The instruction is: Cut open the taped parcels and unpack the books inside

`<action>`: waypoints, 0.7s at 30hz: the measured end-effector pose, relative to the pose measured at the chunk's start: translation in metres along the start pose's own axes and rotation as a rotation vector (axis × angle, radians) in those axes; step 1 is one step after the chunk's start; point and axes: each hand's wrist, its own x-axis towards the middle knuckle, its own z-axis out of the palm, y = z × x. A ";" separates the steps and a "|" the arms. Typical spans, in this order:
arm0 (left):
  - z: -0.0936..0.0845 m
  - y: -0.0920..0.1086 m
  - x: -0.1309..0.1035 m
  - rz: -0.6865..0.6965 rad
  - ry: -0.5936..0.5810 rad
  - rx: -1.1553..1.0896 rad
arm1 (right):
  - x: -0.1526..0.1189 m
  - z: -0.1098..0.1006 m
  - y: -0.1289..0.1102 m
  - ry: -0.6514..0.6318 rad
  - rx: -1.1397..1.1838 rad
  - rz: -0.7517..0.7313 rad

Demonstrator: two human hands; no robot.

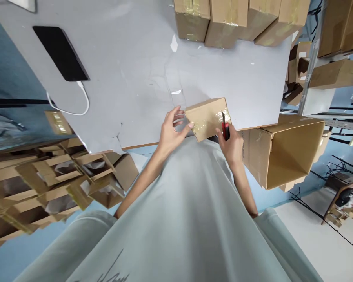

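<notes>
A small cardboard box [207,119] sits tilted at the table's near edge, close against my shirt. Shiny clear tape covers part of its right end. My left hand [173,127] grips the box's left end, thumb on the near left corner and curved fingers by the far left corner. In my right hand [231,147] is a red and black utility knife [226,129], its dark tip pointing away from me over the taped end. The right thumb is by the box's near edge, and the other right fingers are partly hidden.
Several taped cardboard boxes [226,23] stand along the table's [129,78] far side. A black phone [61,53] with a white cable lies at left. An open carton [291,152] is at the right edge. Open boxes [53,184] with packing material are stacked at lower left.
</notes>
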 end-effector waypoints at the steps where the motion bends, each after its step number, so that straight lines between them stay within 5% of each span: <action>1: 0.001 -0.002 -0.006 -0.003 -0.033 0.004 | 0.013 -0.003 0.006 0.018 0.005 -0.019; 8: 0.011 -0.010 -0.024 0.013 -0.078 0.019 | 0.071 -0.014 0.031 -0.063 0.029 -0.146; 21: 0.020 0.003 -0.016 -0.053 0.046 -0.016 | 0.088 -0.008 0.044 -0.173 0.090 -0.216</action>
